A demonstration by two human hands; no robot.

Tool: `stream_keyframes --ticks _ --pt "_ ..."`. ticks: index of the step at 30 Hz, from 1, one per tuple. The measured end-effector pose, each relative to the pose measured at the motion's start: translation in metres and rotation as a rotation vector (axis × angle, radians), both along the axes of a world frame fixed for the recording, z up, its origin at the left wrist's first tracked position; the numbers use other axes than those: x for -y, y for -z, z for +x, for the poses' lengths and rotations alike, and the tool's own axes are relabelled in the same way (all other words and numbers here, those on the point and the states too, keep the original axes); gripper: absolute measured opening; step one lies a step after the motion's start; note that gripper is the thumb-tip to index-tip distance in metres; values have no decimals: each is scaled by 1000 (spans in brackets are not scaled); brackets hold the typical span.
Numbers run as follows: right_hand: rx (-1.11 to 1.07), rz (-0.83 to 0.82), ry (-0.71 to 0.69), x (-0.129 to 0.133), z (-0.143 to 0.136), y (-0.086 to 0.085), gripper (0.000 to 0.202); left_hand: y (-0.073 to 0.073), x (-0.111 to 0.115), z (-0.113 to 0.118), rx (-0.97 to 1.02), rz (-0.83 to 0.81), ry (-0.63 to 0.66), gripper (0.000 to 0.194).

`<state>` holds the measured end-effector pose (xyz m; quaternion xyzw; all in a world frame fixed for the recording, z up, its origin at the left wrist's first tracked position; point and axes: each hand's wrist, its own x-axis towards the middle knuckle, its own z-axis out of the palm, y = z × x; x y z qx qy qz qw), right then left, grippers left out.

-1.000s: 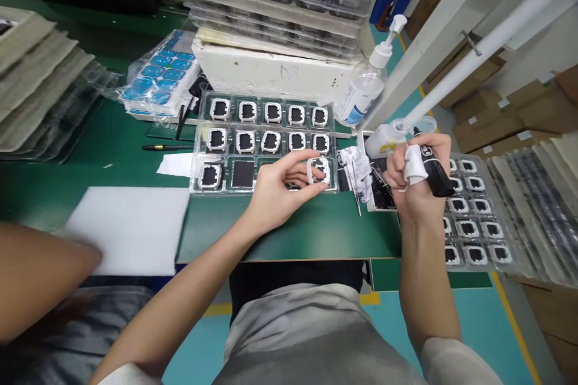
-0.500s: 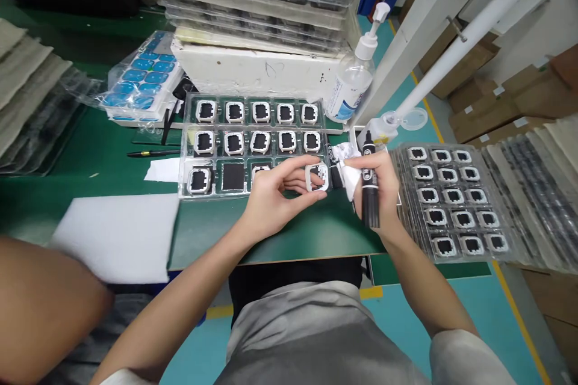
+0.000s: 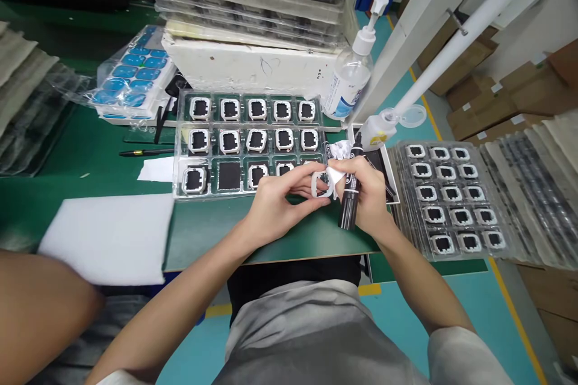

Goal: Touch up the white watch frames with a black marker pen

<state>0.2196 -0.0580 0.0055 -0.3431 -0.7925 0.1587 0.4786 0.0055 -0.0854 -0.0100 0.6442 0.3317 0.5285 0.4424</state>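
Note:
My left hand [image 3: 277,204] grips a pale watch-case frame [image 3: 321,184] between thumb and fingers, over the front right of a clear tray. In my right hand [image 3: 366,192] are a black marker pen [image 3: 350,195], slanting across the palm, and a white wipe [image 3: 335,177] pinched at the fingertips. The wipe meets the right edge of the frame. Behind the hands lies the clear plastic tray [image 3: 212,195] with rows of similar frames with dark centres. One front-row pocket [image 3: 230,175] shows only a dark base. My left fingers partly hide the front right pockets.
A pump bottle [image 3: 347,81] and a smaller flip-top bottle [image 3: 378,129] stand behind my right hand. Stacked trays of frames [image 3: 445,198] sit at right, more trays [image 3: 253,6] at the back. White foam [image 3: 106,237] lies left, beside another person's arm [image 3: 43,313].
My right hand has moved left with the marker and wipe, bringing the wipe against the frame. The frame has turned slightly in my left hand and shifted a little right.

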Motion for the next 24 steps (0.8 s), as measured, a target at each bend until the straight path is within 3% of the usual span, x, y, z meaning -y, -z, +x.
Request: stream_keyframes --ticks 9,15,20,24 --pt "-23 -72 -23 -1 -1 0 17 2 0 -2 -42 -48 -23 52" --pt "19 -24 -46 1 -8 1 20 -1 -2 -1 -134 22 -9 45" --pt "25 134 -104 9 -14 2 30 0 -4 -1 -175 -11 -4 43" --pt "-177 133 101 12 -8 -3 21 1 -6 -4 -13 -148 -15 52"
